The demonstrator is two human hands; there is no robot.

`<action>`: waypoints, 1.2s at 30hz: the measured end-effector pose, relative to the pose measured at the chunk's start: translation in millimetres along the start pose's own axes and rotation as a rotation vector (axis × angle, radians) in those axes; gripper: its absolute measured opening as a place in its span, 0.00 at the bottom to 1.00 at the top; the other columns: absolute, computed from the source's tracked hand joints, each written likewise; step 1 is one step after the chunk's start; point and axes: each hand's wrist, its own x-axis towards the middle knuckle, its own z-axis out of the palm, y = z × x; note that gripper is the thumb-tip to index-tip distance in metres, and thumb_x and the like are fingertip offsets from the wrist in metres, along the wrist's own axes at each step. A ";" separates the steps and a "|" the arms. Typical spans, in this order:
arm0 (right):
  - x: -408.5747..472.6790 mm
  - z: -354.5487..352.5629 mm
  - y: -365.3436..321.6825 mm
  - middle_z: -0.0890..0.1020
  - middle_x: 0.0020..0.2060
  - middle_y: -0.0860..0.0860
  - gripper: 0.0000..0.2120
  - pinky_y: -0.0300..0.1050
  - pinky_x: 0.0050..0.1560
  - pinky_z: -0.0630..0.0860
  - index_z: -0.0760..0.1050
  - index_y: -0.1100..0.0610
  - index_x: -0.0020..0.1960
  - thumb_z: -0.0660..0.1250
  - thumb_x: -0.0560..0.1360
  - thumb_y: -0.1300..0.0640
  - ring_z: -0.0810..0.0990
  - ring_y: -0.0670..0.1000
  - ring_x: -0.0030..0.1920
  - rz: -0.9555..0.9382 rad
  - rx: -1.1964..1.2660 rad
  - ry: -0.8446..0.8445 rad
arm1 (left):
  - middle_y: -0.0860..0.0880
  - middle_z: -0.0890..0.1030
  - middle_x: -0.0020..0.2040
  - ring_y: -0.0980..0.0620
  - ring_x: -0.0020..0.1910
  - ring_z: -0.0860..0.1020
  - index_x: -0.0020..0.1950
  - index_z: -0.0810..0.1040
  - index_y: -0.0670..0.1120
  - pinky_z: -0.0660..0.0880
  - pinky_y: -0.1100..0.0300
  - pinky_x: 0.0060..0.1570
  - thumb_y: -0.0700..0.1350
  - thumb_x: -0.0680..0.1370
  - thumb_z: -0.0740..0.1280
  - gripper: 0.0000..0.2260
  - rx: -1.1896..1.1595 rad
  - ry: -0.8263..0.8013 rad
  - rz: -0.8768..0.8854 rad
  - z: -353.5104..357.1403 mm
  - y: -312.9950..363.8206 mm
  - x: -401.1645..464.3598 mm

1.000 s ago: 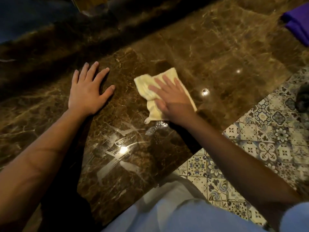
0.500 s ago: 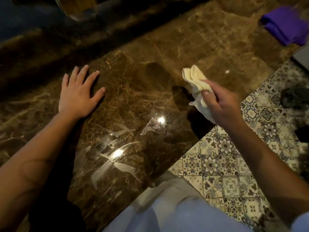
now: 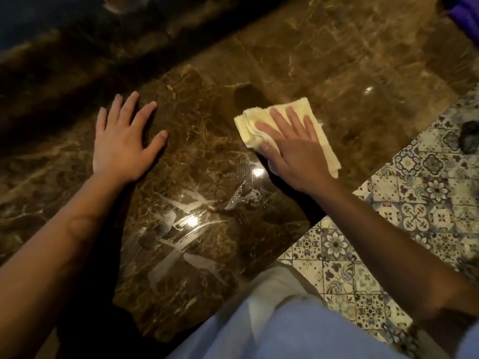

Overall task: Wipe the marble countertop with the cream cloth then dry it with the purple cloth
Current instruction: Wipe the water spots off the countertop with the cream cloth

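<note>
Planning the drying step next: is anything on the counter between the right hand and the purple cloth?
Nothing visible does. The marble lies bare between the right hand, flat on the cream cloth, and the purple cloth at the far right edge.

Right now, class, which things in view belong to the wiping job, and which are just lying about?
Belongs to the job:
cream cloth, pressed flat under the right hand
marble countertop
purple cloth, waiting at the far corner
left hand, flat on the marble

Just lying about:
dark object on the patterned tile floor
</note>
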 end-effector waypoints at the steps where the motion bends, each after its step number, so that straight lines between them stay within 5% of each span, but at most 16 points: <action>1: 15.5 -1.0 -1.6 0.60 0.83 0.52 0.26 0.63 0.81 0.46 0.64 0.45 0.81 0.49 0.85 0.40 0.51 0.58 0.84 0.000 -0.006 -0.002 | 0.42 0.59 0.85 0.38 0.84 0.52 0.83 0.62 0.52 0.47 0.38 0.81 0.66 0.81 0.53 0.32 0.005 -0.002 -0.004 -1.3 0.4 -0.3; 6: 75.6 -4.1 -9.5 0.62 0.82 0.51 0.24 0.60 0.81 0.46 0.65 0.46 0.80 0.50 0.87 0.43 0.53 0.57 0.83 0.003 0.020 0.010 | 0.43 0.57 0.85 0.40 0.85 0.51 0.83 0.61 0.53 0.45 0.39 0.81 0.65 0.82 0.53 0.32 -0.010 -0.022 -0.007 -4.0 2.2 -1.2; 10: 70.1 -8.0 -23.0 0.72 0.77 0.55 0.24 0.47 0.78 0.50 0.72 0.56 0.76 0.55 0.86 0.46 0.59 0.49 0.80 0.133 0.480 0.116 | 0.43 0.57 0.85 0.40 0.85 0.50 0.83 0.60 0.53 0.44 0.39 0.81 0.64 0.84 0.55 0.30 -0.008 -0.020 -0.011 -5.1 2.3 -4.3; 12: 47.7 -7.8 -24.0 0.71 0.78 0.54 0.23 0.40 0.75 0.53 0.72 0.56 0.76 0.57 0.86 0.46 0.60 0.52 0.80 0.245 0.663 0.071 | 0.43 0.56 0.86 0.40 0.85 0.50 0.84 0.60 0.53 0.44 0.39 0.81 0.63 0.84 0.56 0.29 -0.014 -0.026 -0.014 -4.9 0.8 -2.3; 15: -15.4 -2.2 -28.3 0.67 0.79 0.52 0.24 0.32 0.72 0.52 0.70 0.51 0.77 0.53 0.84 0.47 0.60 0.51 0.81 0.226 0.626 -0.077 | 0.43 0.56 0.86 0.40 0.85 0.50 0.84 0.60 0.53 0.44 0.39 0.81 0.62 0.84 0.56 0.29 -0.020 -0.019 -0.004 -3.5 -1.9 -2.5; 18: -78.8 5.3 -42.5 0.70 0.75 0.44 0.21 0.49 0.80 0.53 0.74 0.39 0.71 0.49 0.84 0.42 0.60 0.47 0.80 0.082 0.672 -0.001 | 0.43 0.56 0.86 0.40 0.85 0.50 0.83 0.60 0.54 0.44 0.39 0.81 0.63 0.84 0.56 0.29 -0.016 -0.017 -0.002 -0.8 -3.2 -1.5; 23: -92.8 27.1 -54.7 0.63 0.82 0.51 0.25 0.66 0.80 0.49 0.67 0.44 0.79 0.52 0.85 0.40 0.53 0.58 0.83 -0.254 0.013 -0.031 | 0.43 0.57 0.85 0.39 0.85 0.51 0.83 0.60 0.53 0.45 0.38 0.81 0.63 0.84 0.55 0.29 -0.012 -0.002 0.010 -0.9 -2.3 -0.9; 36: 65.3 22.4 -47.7 0.57 0.84 0.51 0.30 0.63 0.81 0.45 0.59 0.43 0.82 0.49 0.83 0.34 0.50 0.59 0.84 -0.072 -0.123 -0.006 | 0.43 0.58 0.85 0.39 0.85 0.52 0.83 0.61 0.54 0.46 0.39 0.81 0.65 0.83 0.53 0.30 0.003 0.007 -0.018 5.1 -3.5 -0.6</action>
